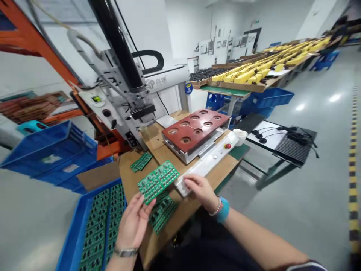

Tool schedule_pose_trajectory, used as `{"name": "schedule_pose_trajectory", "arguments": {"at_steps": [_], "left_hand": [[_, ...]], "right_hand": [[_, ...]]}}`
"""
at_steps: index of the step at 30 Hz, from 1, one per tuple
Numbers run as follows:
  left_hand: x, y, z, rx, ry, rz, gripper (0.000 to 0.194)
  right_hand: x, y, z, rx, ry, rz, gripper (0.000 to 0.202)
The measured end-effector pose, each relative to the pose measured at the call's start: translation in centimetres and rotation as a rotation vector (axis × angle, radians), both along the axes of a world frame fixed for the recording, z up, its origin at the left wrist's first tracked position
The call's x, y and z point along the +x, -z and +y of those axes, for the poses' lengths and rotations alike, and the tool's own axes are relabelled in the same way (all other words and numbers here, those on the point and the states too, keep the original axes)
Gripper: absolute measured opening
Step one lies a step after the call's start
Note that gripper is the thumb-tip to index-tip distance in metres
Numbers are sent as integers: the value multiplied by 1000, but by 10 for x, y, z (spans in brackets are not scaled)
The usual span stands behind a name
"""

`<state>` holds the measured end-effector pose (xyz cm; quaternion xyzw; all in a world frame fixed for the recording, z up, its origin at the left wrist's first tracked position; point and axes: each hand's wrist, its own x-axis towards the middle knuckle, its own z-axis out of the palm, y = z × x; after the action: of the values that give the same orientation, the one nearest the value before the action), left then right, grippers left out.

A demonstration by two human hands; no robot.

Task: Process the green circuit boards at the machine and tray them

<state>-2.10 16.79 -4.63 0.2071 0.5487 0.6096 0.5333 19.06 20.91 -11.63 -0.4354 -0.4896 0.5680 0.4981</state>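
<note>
My left hand point(134, 218) grips the near corner of a green circuit board point(158, 180), thumb on top. The board is tilted above the wooden worktop and covered with rows of small components. My right hand point(201, 191) is at the left end of a white control panel point(210, 162), its fingers curled together; whether anything small is between them is hidden. Below the held board lies a stack of similar circuit boards point(163, 213). More boards point(141, 162) rest farther back on the worktop. Behind the panel sits a reddish-brown fixture plate point(197, 128) with several round recesses.
A machine head point(142, 111) with a black tube stands over the bench's left. The panel carries a red button point(227, 146). At lower left is a blue bin point(75, 226) of circuit boards. A side table point(278, 139) with black cables stands right.
</note>
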Motion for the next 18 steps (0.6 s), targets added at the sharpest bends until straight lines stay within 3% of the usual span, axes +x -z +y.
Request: {"name": "schedule_pose_trajectory", "arguments": {"at_steps": [3,6,11,18], "left_hand": [[-16,-11,34,39,-62,27,19],[-25,-23,77,78,-89,36,24],[-25,-25,154,122,-107,1,23],[-11,-2,248,174,-17,-73,2]], "right_hand": [[52,31,21,100,331,-266,30],[87,64,42,192,497,-481,37],[86,102,56,344,558,-714,42],[81,118,61,422,604,-883,48]]}}
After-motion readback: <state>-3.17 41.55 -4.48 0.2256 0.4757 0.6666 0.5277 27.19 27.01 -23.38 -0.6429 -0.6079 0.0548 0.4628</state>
